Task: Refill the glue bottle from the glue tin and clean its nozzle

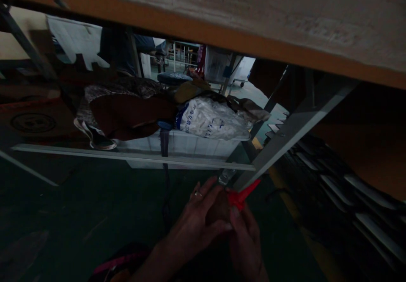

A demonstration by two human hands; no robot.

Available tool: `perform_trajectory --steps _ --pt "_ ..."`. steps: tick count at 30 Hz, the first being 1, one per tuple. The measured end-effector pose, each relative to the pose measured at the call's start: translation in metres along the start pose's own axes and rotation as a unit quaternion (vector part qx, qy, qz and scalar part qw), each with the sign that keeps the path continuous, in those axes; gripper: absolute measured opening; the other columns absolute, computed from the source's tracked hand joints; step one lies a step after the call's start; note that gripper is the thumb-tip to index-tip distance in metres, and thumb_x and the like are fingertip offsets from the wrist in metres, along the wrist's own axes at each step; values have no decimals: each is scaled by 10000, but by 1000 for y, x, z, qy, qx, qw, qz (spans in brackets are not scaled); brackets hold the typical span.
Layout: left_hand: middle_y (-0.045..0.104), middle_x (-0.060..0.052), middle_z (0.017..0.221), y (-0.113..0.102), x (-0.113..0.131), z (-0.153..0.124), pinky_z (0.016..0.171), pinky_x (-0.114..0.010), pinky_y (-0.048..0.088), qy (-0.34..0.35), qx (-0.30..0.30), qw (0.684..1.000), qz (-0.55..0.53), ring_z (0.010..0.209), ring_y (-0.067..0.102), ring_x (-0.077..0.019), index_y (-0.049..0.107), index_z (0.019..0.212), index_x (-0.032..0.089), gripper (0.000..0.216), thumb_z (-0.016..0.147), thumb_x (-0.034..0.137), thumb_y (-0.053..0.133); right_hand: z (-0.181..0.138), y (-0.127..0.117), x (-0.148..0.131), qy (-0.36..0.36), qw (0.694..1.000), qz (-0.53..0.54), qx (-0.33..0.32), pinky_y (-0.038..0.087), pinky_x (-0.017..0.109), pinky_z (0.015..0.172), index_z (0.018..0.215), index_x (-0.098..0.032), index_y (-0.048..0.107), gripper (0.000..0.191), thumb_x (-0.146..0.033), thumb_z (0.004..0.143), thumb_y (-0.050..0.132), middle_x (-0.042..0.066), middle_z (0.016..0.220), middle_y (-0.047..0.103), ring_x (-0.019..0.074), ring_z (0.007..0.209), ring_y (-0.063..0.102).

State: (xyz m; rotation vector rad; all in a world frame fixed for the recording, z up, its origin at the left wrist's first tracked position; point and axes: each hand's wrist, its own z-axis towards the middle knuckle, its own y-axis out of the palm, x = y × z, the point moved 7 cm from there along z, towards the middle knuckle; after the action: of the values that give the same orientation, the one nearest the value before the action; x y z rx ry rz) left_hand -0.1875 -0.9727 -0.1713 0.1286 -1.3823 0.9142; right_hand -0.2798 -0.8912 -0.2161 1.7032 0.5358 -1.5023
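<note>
Low under the table edge, my two hands are together on a brownish bottle (219,209) with a bright red pointed nozzle (243,195). My left hand (195,220), with a ring on one finger, is wrapped round the bottle's body. At the base of the red nozzle, my right hand (245,237) is closed, its thumb pressed against the red part. The nozzle's tip points up and to the right. The bottle's lower part is hidden by my hands, and the dim light hides its detail.
Above the hands runs the table's orange-brown edge (203,23). A metal crossbar (133,156) and a slanted leg (294,131) stand ahead. Behind them, a white bin (203,148) holds cloth and a white plastic bag (212,119). A clear bottle (226,175) lies near the leg; a cardboard box (31,121) is left.
</note>
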Motion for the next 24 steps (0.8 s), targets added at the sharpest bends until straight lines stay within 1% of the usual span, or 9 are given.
perform_trajectory --steps 1,3,5,8,11,13,16,20,24 --pt "381 -112 1414 0 0 0 1093 -525 183 -6 6 1000 -29 1305 332 -301 476 1278 249 618 704 346 684 -1 1 -2 -1 1000 4 -13 441 378 926 1195 -229 547 431 -444 827 608 75 1201 553 264 1110 509" --pt "442 -104 1371 2 -1 0 1085 -495 237 -23 4 994 -110 1301 339 -290 529 1228 250 590 672 309 716 -2 2 -5 1 999 14 -43 441 378 922 1190 -253 550 408 -415 823 626 60 1175 571 256 1094 523" --pt "477 -97 1339 6 0 -2 1066 -456 292 -34 -11 980 -197 1333 280 -270 559 1191 240 548 668 276 717 -2 3 -7 5 997 20 -68 459 370 894 1174 -263 561 384 -390 820 638 52 1137 593 249 1052 551" --pt "405 -70 1395 9 -1 -4 1066 -440 288 -48 -27 959 -278 1368 186 -254 562 1180 256 529 671 253 705 0 4 -6 16 996 23 -85 473 367 861 1153 -253 577 390 -389 798 662 57 1089 618 250 1003 577" --pt "323 -57 1446 9 -3 -5 1074 -448 264 -64 -32 950 -303 1373 163 -260 550 1193 264 536 677 282 698 3 5 -5 24 996 24 -81 445 386 898 1133 -246 594 398 -398 775 682 68 1107 612 263 1054 548" --pt "321 -60 1446 8 -3 -6 1078 -456 252 -65 -30 948 -312 1375 155 -262 550 1194 259 538 680 315 695 3 6 -4 27 996 22 -85 438 396 907 1121 -246 602 393 -402 770 684 71 1119 606 268 1069 539" --pt "307 -53 1453 7 -3 -7 1082 -459 241 -61 -29 944 -324 1376 150 -262 550 1194 260 542 681 356 692 3 8 -3 31 996 11 -89 468 395 866 1121 -239 603 400 -403 766 687 77 1107 611 275 1050 551" --pt "358 -63 1422 7 -6 -8 1089 -447 226 -53 -32 942 -330 1380 133 -248 548 1196 248 547 683 373 689 1 7 -2 29 995 12 -98 471 383 861 1140 -240 592 390 -377 784 675 76 1107 610 271 1054 548" --pt "428 -52 1373 9 -9 -8 1093 -451 213 -13 -41 943 -330 1384 115 -232 525 1219 280 532 712 361 665 0 9 -1 34 992 13 -119 475 353 851 1146 -268 584 361 -351 804 660 57 1138 595 256 1063 543"
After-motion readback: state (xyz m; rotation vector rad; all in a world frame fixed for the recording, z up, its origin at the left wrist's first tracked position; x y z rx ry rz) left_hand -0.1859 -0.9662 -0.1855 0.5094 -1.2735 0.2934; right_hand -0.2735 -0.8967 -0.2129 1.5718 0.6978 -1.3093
